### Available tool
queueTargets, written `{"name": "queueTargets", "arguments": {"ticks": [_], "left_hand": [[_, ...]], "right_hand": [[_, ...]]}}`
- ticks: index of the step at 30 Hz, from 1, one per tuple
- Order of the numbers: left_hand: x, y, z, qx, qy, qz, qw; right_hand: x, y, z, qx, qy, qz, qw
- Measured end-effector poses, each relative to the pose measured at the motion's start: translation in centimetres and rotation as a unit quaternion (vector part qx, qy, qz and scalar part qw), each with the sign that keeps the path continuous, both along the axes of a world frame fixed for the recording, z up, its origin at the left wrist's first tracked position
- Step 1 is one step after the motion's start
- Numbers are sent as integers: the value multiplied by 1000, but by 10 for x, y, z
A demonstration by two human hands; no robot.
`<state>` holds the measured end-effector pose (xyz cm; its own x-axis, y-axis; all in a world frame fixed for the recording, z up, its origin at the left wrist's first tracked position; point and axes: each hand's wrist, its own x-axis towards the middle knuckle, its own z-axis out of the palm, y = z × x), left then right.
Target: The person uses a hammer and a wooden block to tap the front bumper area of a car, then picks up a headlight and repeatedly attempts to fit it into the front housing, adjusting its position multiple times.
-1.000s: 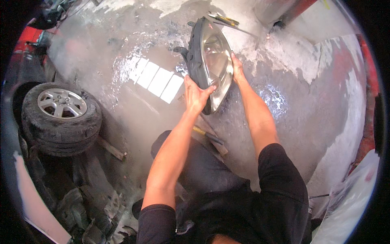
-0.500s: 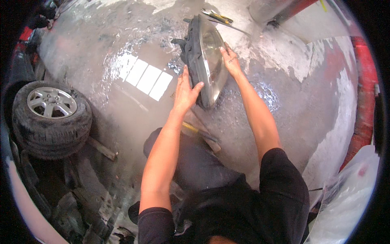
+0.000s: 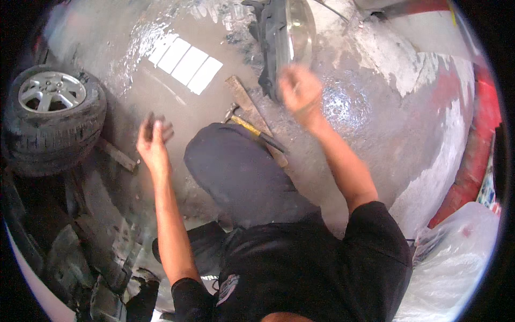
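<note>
A car headlight (image 3: 300,35) with a clear lens and a black housing is on the wet floor at the top, partly cut off by the view's edge. My right hand (image 3: 303,94) is blurred in front of the headlight's near end; whether it touches the headlight cannot be told. To the left, my left hand (image 3: 153,142) hovers apart from everything, holding nothing, its fingers loosely spread. Between the hands lies a hammer (image 3: 248,126) with a yellow and black handle, across a flat wooden strip (image 3: 245,102) beside my knee.
At the left a tyre on a silver alloy wheel (image 3: 53,92) lies on its side, a wood piece (image 3: 118,155) next to it. Dark scrap parts (image 3: 67,257) fill the lower left. Clear plastic sheeting (image 3: 456,263) and a red edge (image 3: 469,177) line the right.
Both hands held the headlight before. My left hand has let go and moved down and left. My right hand has drawn back toward the headlight's near end. The view has shifted, showing the hammer fully.
</note>
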<state>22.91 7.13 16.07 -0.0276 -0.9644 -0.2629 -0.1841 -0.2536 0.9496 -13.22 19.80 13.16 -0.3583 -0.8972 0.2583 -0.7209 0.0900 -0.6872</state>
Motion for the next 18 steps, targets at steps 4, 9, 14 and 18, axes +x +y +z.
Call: {"name": "queueTargets", "arguments": {"ticks": [4, 9, 14, 18], "left_hand": [[35, 84, -82, 151, -106, -17, 983], [36, 178, -147, 278, 29, -81, 957], [37, 194, -158, 279, 13, -93, 956], [49, 169, -130, 241, 39, -82, 966]], "right_hand": [[99, 60, -75, 265, 180, 123, 939], [127, 85, -147, 461, 114, 31, 880], [105, 87, -128, 372, 36, 107, 921], [73, 66, -77, 303, -128, 167, 930]]}}
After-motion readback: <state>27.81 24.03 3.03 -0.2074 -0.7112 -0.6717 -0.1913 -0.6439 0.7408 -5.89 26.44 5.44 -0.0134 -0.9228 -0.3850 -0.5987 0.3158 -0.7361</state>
